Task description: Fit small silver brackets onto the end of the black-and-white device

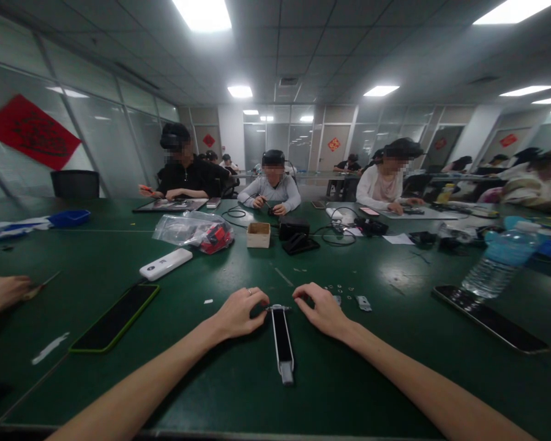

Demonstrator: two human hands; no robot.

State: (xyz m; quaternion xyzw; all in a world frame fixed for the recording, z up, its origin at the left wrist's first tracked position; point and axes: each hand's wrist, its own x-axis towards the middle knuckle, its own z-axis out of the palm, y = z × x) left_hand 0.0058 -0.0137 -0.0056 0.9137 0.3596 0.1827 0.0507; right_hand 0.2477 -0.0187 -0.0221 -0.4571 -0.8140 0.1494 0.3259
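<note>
On the green table (pixel 239 380) lies a narrow black device with a light metal frame (pixel 283 337), a thin crossbar at its far end and a grey block at its near end. My left hand (pixel 243 312) is at the crossbar's left end, thumb and forefinger pinched on it. To the right, my right hand (pixel 324 309) is curled near the crossbar's other end, its thumb and forefinger slightly apart; nothing shows between them. Beyond that hand are several small rings and nuts (pixel 340 288) and a small metal bracket (pixel 363 303).
A green-edged phone (pixel 114 318) and white power bank (pixel 166 264) lie left. A small box (pixel 258 235) and bagged red parts (pixel 215 237) stand beyond. Right are a phone (pixel 491 318) and water bottle (pixel 500 260). Another person's hand (pixel 4 297) is at far left.
</note>
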